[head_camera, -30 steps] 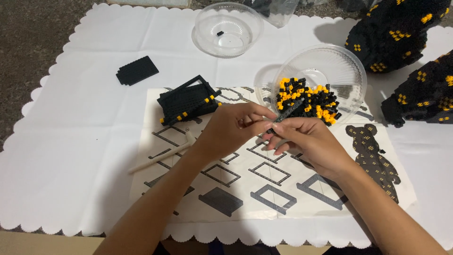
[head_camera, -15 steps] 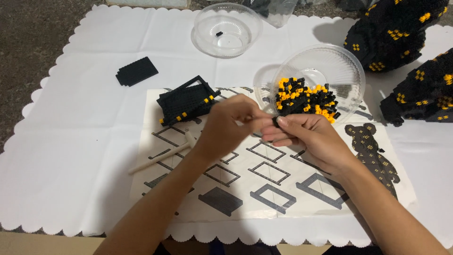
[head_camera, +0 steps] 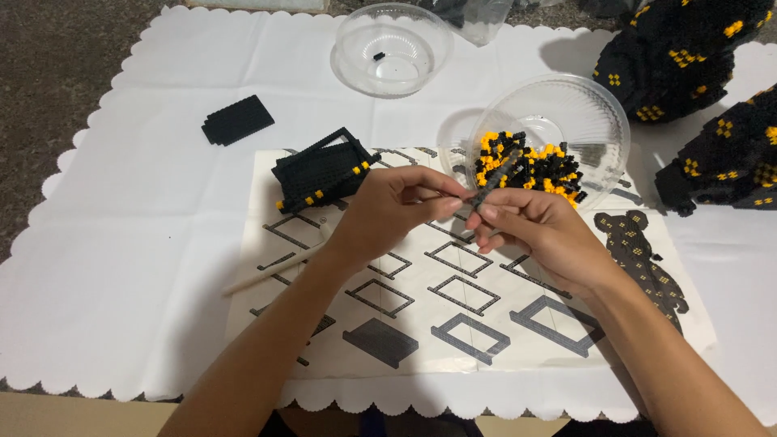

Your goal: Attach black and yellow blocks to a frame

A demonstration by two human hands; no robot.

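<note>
A thin dark block strip [head_camera: 494, 180] is pinched between the left hand [head_camera: 388, 212] and right hand [head_camera: 538, 231]; the bead-filled bowl [head_camera: 603, 121] is seen at one o'clock.

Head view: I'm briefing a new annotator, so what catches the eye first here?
Both hands, left hand and right hand, meet at centre, pinching a thin black strip over the instruction sheet. Behind them, a clear bowl holds black and yellow bricks.
</note>
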